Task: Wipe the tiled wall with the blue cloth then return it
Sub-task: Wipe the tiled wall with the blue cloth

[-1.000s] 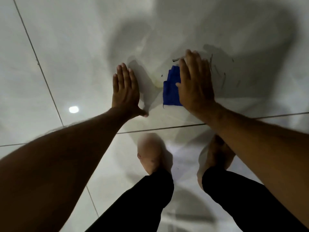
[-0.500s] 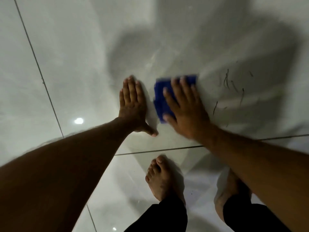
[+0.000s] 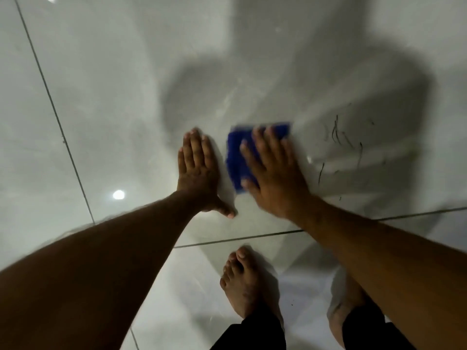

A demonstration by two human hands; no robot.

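Observation:
The glossy pale tiled wall (image 3: pixel 106 102) fills the view. My right hand (image 3: pixel 274 176) lies flat on the folded blue cloth (image 3: pixel 236 160) and presses it against the tile; the cloth shows to the left of and above my fingers. Just left of it my left hand (image 3: pixel 198 173) rests flat on the wall with fingers together, thumb out, holding nothing. Thin dark scribble marks (image 3: pixel 337 133) streak the tile to the right of the cloth.
Dark grout lines (image 3: pixel 53 104) run down the left and across below my hands. My bare feet (image 3: pixel 243 281) stand on the tiled floor close to the wall's base. A bright light reflection (image 3: pixel 118 195) glints on the left tile.
My right hand slid the cloth down and to the left from the scribble marks towards my left hand. The view tilted, so my feet show lower in frame.

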